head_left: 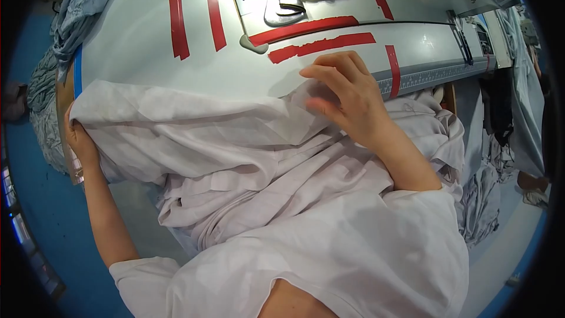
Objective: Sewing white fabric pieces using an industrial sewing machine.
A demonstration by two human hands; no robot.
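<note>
A large piece of pale grey-white fabric (194, 135) drapes over the front edge of a sewing machine table (141, 47) and gathers in folds on my lap. At its far left corner, my left hand (81, 138) grips the fabric edge, some fingers hidden by the cloth. My right hand (350, 97) hovers above the fabric's right part, its fingers bent and apart, with nothing seen between them. Beyond it is the sewing machine's presser foot and needle plate area (283, 9), lit brightly.
Red tape strips (215, 12) mark the tabletop. A ruler strip (435, 73) runs along the front edge at right, with dark tweezers or snips (462, 38) nearby. Bluish-grey cloth piles (85, 9) hang at the left; more fabric (479, 200) lies at the right.
</note>
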